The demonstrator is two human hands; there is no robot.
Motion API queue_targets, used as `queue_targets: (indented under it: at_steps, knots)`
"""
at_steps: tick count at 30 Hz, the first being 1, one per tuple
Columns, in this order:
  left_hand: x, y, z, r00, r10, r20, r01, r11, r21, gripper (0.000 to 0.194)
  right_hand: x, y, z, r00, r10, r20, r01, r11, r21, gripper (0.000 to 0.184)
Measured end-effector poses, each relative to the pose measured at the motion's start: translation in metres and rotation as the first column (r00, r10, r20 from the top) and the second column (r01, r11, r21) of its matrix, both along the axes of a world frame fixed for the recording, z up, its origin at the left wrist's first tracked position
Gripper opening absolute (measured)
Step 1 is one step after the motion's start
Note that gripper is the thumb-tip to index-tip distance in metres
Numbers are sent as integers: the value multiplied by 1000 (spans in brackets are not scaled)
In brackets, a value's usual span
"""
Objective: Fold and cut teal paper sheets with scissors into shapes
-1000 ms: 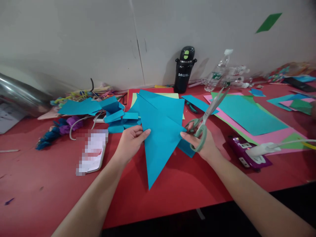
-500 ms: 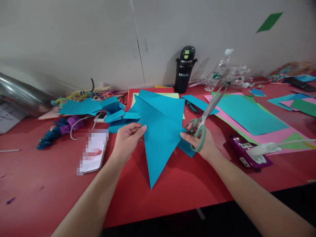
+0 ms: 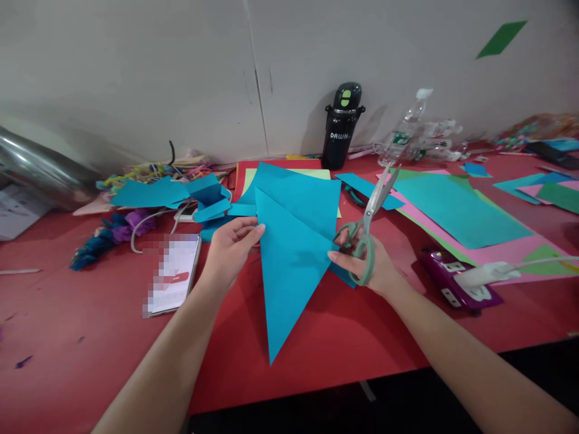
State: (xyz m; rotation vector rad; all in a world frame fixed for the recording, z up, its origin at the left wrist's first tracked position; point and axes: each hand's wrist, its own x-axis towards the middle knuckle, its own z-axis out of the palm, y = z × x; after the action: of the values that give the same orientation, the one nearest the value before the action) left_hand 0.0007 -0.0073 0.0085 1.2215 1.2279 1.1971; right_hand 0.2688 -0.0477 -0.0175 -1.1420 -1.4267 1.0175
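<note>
A folded blue paper sheet [image 3: 289, 259] lies on the red table [image 3: 353, 337], its long point aimed toward me. My left hand [image 3: 230, 250] pinches its left edge between thumb and fingers. My right hand [image 3: 371, 265] grips green-handled scissors [image 3: 367, 220] through the loops, blades slightly parted and pointing up and away, while its fingertips touch the paper's right edge. More blue paper lies under and behind the folded sheet.
A phone [image 3: 174, 274] lies left of my left hand. Blue paper scraps [image 3: 181, 196] and coloured strips pile at the left. A black bottle [image 3: 341, 126] and clear bottle [image 3: 404, 129] stand by the wall. Coloured sheets [image 3: 456, 211] and a purple power strip [image 3: 456, 283] lie right.
The folded blue sheet has turned slightly and shifted toward me between both hands. The scissors have tilted more upright, blades now a little parted.
</note>
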Motion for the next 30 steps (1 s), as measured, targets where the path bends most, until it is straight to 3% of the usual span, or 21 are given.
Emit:
queue_targets:
  at_steps: [4, 12, 18, 24, 30]
  knots:
    - [0, 1, 0, 999, 46, -15, -46, 999, 17, 35, -1, -1, -1, 1000, -7, 8, 7, 1000, -2, 33]
    - [4, 2, 1, 988, -86, 127, 92, 995, -40, 24, -7, -2, 3, 1000, -22, -19, 22, 1000, -7, 35]
    - [7, 1, -3, 997, 49, 56, -52, 997, 55, 24, -10, -3, 3, 999, -6, -36, 4, 999, -40, 37]
    - [7, 3, 1, 956, 61, 286, -70, 997, 22, 21, -10, -5, 0, 1000, -13, -14, 12, 999, -52, 36]
    - [8, 3, 3, 939, 93, 332, -104, 994, 17, 26, -12, -3, 4, 999, -28, -32, 26, 998, -60, 39]
